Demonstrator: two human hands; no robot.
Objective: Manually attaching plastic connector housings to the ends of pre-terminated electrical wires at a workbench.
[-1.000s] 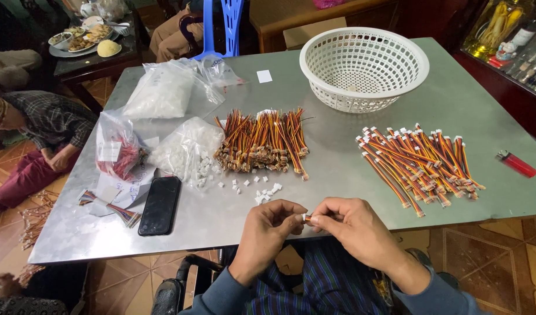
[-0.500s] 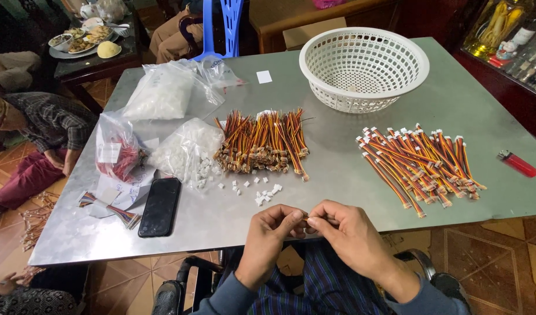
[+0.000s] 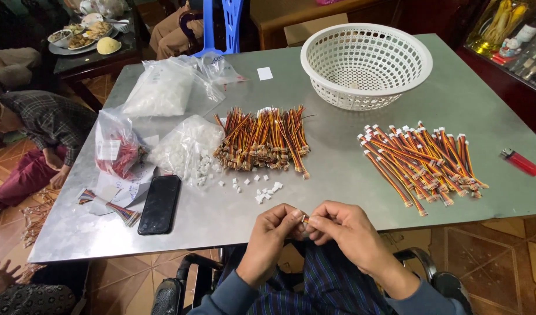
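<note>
Both hands have drifted slightly right along the near edge of the steel table (image 3: 349,192) since the earlier frame. Left hand (image 3: 275,228) and right hand (image 3: 338,228) meet fingertip to fingertip, pinching a small orange-ended wire piece (image 3: 304,219). Its length is hidden by the fingers; loose white connectors (image 3: 266,191) lie just beyond.

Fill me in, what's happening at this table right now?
A seated person's left hand and right hand meet at the near table edge, pinching a short wire lead between their fingertips. A heap of striped wire leads lies mid-table, with loose small white connector pieces in front of it and bags of them to the left. A second spread of leads lies right, below a white basket. A black phone rests left.
</note>
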